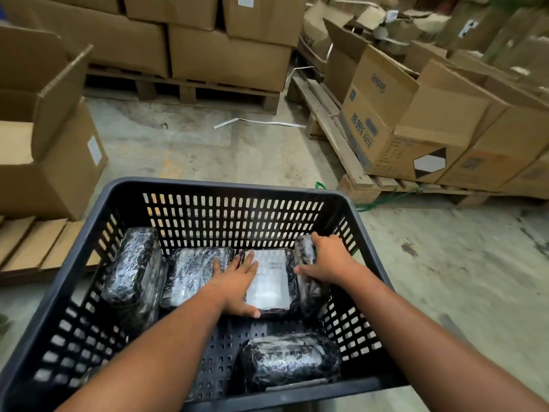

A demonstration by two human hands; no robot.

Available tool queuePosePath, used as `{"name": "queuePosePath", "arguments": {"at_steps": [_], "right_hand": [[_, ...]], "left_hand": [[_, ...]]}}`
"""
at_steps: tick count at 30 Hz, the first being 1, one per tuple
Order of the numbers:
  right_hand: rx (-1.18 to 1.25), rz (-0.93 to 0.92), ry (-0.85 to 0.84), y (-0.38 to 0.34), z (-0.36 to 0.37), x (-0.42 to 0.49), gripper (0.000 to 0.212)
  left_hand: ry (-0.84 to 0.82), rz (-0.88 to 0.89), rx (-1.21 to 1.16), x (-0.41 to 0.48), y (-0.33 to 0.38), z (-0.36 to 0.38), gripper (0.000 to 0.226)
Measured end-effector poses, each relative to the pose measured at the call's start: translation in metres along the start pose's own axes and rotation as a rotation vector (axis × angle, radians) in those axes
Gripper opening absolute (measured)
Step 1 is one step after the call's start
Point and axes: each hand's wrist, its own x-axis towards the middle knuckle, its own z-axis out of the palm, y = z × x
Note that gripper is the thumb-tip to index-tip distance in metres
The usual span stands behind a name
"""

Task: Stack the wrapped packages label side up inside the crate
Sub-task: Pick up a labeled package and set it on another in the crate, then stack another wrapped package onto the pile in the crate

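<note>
Head view looks down into a dark grey plastic crate (225, 185) with slotted walls and a perforated floor, both arms reaching in. Five wrapped packages lie inside, all black bundles under glossy, crinkled clear film with rounded corners.

The step in hand looks like arranging the far row. The left hand (237, 282) lies open and flat, fingers spread, pressing on the left edge of the labelled package (271, 281), which sits flat near the far wall with its white printed label facing up. The right hand (328, 257) is curled around the upper end of the edge-standing package (309, 281), gripping it where it stands on its long side between the labelled one and the right wall.

Just left of the labelled one is the second flat package (193, 272), a pale patch showing through its film, probably a label, though glare blurs it. The leaning package (133, 272) is propped against the left wall, no label visible. The near package (289, 359) lies alone by the near wall, dark side showing.

Next, I judge, the gripped one must be tipped flat, label upward, either onto the labelled one or beside it; the gap at the right wall looks too narrow for it to lie flat there. The slick film may slip, so a firm grip matters.
</note>
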Motion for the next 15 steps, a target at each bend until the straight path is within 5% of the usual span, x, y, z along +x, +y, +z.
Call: {"name": "queuePosePath", "arguments": {"at_steps": [2, 15], "right_hand": [[0.121, -0.009, -0.075, 0.006, 0.006, -0.003, 0.106], [0.321, -0.04, -0.055, 0.012, 0.01, -0.004, 0.08]], "left_hand": [[0.002, -0.001, 0.002, 0.0, 0.001, 0.0, 0.126], [-0.004, 0.003, -0.007, -0.007, 0.007, -0.006, 0.119]]}}
